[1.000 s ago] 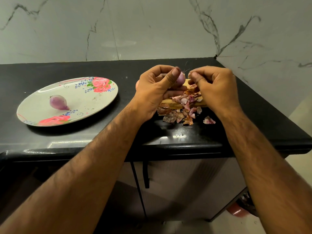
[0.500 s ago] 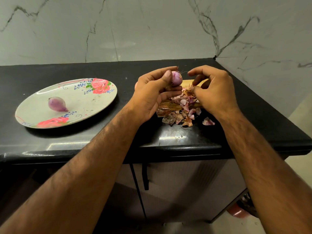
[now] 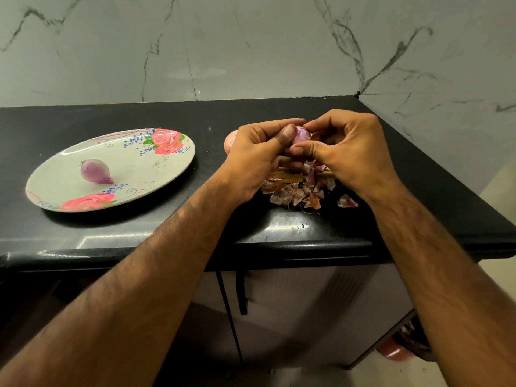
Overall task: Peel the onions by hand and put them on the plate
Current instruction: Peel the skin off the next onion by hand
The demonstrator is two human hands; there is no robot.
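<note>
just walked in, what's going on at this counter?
A person is peeling a small purple onion by hand above the black countertop. The left hand grips it while the right hand pinches at it. One peeled purple onion lies on the oval floral plate. Dry brown-pink peel scraps are heaped under the hands, partly on a wooden board. A pinkish round thing, likely another onion, peeks out behind the left hand.

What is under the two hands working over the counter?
A heap of onion skins, partly on a wooden board; the left hand and right hand, both gripping an onion, cover most of the board.
</note>
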